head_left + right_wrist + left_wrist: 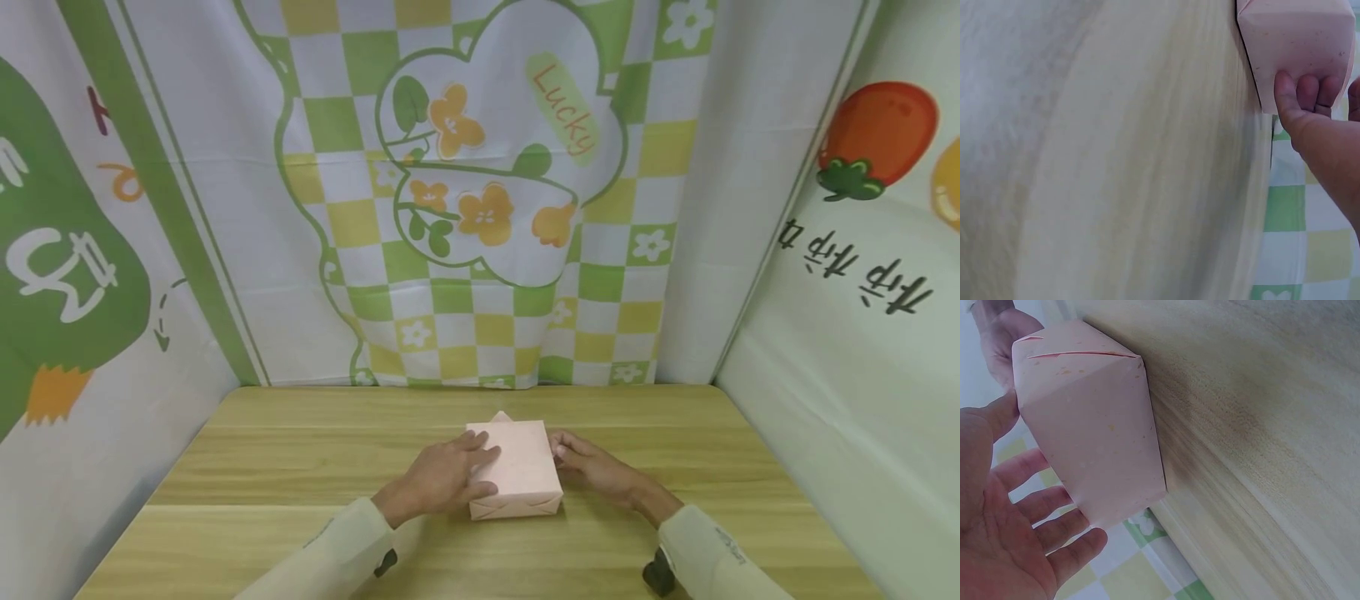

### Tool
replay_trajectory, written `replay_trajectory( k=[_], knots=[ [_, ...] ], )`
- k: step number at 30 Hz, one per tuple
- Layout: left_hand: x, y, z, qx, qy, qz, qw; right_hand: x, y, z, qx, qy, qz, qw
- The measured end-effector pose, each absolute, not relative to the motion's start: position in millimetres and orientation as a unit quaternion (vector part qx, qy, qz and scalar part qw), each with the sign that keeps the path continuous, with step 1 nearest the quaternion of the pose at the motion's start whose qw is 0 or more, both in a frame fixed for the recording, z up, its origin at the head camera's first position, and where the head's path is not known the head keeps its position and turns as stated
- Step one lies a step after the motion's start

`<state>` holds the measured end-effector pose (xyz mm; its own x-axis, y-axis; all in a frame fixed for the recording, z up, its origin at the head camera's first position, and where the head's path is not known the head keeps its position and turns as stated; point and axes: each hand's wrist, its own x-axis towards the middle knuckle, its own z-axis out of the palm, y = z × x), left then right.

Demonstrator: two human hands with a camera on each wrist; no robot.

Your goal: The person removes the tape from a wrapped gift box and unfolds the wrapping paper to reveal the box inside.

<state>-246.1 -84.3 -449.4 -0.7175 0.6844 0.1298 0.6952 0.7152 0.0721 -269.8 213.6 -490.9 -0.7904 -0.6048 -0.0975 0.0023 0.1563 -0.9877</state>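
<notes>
A pink paper-wrapped box (517,458) lies on the table in the head view, its near end showing folded triangular flaps. A pointed bit of paper stands up behind its far edge. My left hand (450,471) rests on the box's left side and top, fingers spread; in the left wrist view, this hand (1016,531) touches the box (1094,437) along one edge. On the opposite side is my right hand (596,471), fingers bent. The right wrist view shows the fingertips of that hand (1322,125) against the side of the box (1297,44).
The wood-grain table (300,450) extends around the box on all sides. Behind it hangs a green and yellow checked cloth (457,317). Printed white cloth panels (847,358) stand to the left and right. Both forearms wear pale sleeves (337,546).
</notes>
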Motion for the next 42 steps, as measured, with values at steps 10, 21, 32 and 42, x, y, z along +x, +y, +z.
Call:
replay_trajectory(
  k=[10, 21, 32, 42],
  knots=[
    [-246, -84, -448, -0.366, -0.928, -0.057, 0.041, -273, 220, -497, -0.223, 0.664, -0.656, 0.28],
    [-245, -83, -449, -0.367, -0.927, -0.064, 0.044, -274, 226, -503, -0.235, 0.617, -0.689, 0.298],
    [-245, -84, -450, -0.361, -0.93, -0.065, 0.039, -274, 228, -502, -0.239, 0.637, -0.683, 0.265],
    [-245, -83, -451, -0.358, -0.931, -0.064, 0.041, -271, 221, -496, -0.206, 0.681, -0.668, 0.218]
  ],
)
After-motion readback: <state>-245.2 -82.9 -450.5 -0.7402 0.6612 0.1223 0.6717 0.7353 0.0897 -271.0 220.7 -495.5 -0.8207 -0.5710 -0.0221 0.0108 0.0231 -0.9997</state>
